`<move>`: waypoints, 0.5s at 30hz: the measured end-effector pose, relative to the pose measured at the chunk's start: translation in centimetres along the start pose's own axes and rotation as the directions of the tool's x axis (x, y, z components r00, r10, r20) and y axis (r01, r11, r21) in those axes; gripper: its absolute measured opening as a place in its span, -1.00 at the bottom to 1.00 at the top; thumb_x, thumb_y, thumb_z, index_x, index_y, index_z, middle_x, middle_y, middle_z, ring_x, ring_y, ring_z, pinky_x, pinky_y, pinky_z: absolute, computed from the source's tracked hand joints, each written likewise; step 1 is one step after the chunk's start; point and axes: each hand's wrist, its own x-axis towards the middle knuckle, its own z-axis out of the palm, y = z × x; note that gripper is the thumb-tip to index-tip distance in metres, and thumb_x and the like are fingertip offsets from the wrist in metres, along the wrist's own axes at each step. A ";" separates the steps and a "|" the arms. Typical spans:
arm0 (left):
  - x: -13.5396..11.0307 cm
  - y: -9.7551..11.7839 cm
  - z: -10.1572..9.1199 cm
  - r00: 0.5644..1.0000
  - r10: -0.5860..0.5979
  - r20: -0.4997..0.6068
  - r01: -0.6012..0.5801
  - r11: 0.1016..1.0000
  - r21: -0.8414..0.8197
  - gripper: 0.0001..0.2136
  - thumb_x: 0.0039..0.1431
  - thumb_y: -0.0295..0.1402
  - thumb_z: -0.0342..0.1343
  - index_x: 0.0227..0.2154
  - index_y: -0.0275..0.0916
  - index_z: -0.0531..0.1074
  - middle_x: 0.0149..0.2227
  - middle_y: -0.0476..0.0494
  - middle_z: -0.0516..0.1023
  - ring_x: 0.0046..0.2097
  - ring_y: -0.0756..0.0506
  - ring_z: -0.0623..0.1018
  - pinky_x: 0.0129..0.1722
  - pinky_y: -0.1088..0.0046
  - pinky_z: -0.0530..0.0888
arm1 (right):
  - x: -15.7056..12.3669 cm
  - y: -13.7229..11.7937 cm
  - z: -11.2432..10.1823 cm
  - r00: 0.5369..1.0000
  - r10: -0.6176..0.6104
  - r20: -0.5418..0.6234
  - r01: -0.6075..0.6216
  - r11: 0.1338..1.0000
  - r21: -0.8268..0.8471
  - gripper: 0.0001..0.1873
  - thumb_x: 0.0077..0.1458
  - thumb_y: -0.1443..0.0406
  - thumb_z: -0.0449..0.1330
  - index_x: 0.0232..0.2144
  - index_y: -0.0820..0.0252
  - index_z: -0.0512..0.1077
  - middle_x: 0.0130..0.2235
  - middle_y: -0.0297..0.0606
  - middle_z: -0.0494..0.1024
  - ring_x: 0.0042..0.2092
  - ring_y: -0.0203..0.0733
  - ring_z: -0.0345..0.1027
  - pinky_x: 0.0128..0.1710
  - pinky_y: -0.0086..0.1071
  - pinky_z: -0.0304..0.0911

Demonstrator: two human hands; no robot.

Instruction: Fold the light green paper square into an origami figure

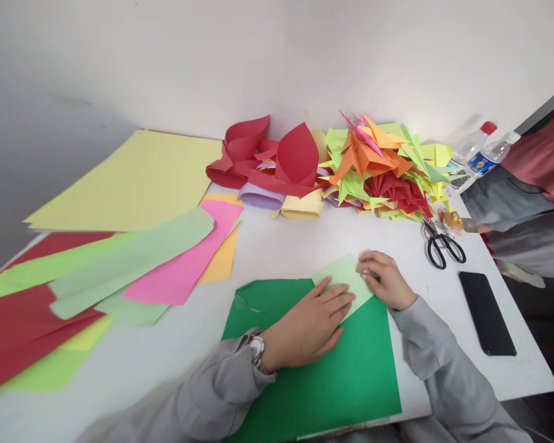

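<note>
A small light green piece of paper [343,271] lies over a large dark green sheet [360,381] in front of me. My left hand [305,329], with a watch on its wrist, rests flat across both, its fingers spread over the lower left of the light green paper. At the paper's right edge, my right hand [390,281] has thumb and fingers closed in a pinch on it. Part of the paper is hidden beneath my left fingers, so I cannot tell how far it is folded.
Folded star-like paper shapes [373,160] and curled red paper [298,157] line the wall. Coloured strips [138,261] and large yellow sheets [129,178] lie left. Scissors [438,243], a black phone [487,314] and a plastic bottle [484,161] are right, where a person [526,197] stands.
</note>
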 end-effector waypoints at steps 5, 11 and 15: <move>0.1 0.1 -0.2 1.000 -0.005 0.019 0.005 1.000 -0.005 -0.64 0.31 -0.33 -0.14 0.11 -0.33 0.28 0.19 -0.21 0.34 0.27 -0.22 0.19 0.30 0.08 -0.02 | 0.2 1.1 0.4 0.997 -0.046 -0.060 0.049 0.998 0.050 -0.74 0.11 0.44 0.03 -0.31 0.08 0.49 -0.12 -0.22 0.51 -0.02 -0.12 0.36 0.00 -0.15 0.23; 0.1 0.0 -0.2 1.000 0.002 0.006 -0.002 1.000 -0.001 -0.64 0.30 -0.32 -0.10 0.10 -0.32 0.29 0.17 -0.21 0.35 0.26 -0.22 0.21 0.30 0.08 -0.01 | 0.2 1.1 0.3 0.995 -0.062 -0.078 0.070 0.992 0.105 -0.70 0.15 0.45 -0.02 -0.33 0.09 0.48 -0.13 -0.23 0.52 -0.04 -0.16 0.39 -0.02 -0.19 0.25; 0.0 0.0 -0.1 1.000 0.012 -0.009 -0.012 1.000 0.002 -0.64 0.30 -0.31 -0.10 0.09 -0.32 0.29 0.17 -0.25 0.36 0.26 -0.23 0.21 0.30 0.05 -0.01 | 0.0 0.5 0.0 1.000 0.005 -0.011 -0.005 0.999 0.050 -0.88 0.07 0.26 0.23 -0.28 0.08 0.46 -0.07 -0.20 0.48 0.02 -0.06 0.33 0.03 -0.12 0.17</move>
